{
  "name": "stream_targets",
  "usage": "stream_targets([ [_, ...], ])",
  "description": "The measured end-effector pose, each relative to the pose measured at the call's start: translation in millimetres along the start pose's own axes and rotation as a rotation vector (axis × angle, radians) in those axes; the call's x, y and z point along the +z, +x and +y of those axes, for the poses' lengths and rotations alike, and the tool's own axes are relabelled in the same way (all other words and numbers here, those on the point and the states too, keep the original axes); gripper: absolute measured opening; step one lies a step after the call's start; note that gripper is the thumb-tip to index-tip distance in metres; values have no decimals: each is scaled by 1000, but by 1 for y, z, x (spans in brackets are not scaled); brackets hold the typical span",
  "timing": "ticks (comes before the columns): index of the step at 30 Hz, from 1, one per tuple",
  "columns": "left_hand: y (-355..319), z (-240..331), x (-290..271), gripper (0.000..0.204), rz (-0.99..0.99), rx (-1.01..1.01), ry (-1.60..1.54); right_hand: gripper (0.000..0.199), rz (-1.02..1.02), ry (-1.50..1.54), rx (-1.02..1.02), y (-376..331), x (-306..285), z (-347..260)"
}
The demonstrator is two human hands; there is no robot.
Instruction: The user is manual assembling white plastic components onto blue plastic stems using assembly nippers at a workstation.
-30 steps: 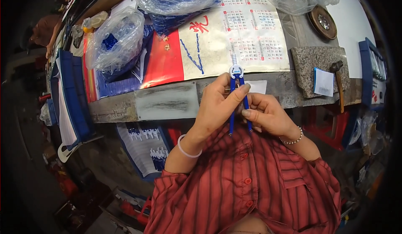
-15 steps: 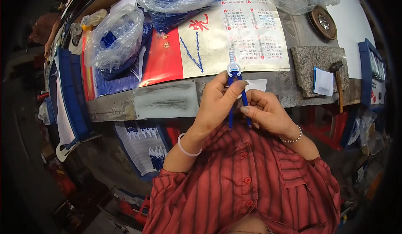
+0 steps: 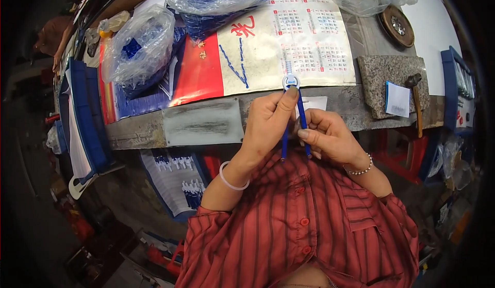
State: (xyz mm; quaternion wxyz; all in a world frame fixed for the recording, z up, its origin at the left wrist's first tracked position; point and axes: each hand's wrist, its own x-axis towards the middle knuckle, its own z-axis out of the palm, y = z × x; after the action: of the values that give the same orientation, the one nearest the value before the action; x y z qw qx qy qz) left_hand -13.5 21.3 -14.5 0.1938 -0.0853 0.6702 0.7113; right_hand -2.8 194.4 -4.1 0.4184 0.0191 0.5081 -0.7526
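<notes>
In front of my chest is a drawing compass with two blue legs spread apart, their tips pointing down at my shirt. Its round white head and ribbed stem point away over the bench edge. My left hand is closed on the compass just below the head, the thumb pressing the head's lower edge. With thumb and curled fingers, my right hand pinches the right blue leg lower down. Some of the right fingers are hidden behind the leg and palm.
Beyond my hands, a calendar sheet covers the bench. Plastic bags of blue parts stand at left. At right lie a stone slab, a hammer and a round dish. A tray of compasses sits below the bench.
My left thumb has slid up onto the white head, and the head has shifted slightly right. A round white face now shows where the blue leg tops were visible. My right hand stays about where it was.
</notes>
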Motion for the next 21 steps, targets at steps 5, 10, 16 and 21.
stream_targets([
  [5, 0, 1, 9, 23, -5, 24, -212, 13, -1, -58, -5, -1, 0, 4],
  [10, -4, 8, 14, 19, -18, 73, -217, 12, 16, -43, -15, -1, 0, 1],
  [16, -5, 5, 4, 36, -32, 80, -66, 13, -38, -50, 18, -2, 1, -2],
  [21, -2, -3, 4, 50, 69, 85, 33, 13, 4, -155, 6, -3, 0, 1],
])
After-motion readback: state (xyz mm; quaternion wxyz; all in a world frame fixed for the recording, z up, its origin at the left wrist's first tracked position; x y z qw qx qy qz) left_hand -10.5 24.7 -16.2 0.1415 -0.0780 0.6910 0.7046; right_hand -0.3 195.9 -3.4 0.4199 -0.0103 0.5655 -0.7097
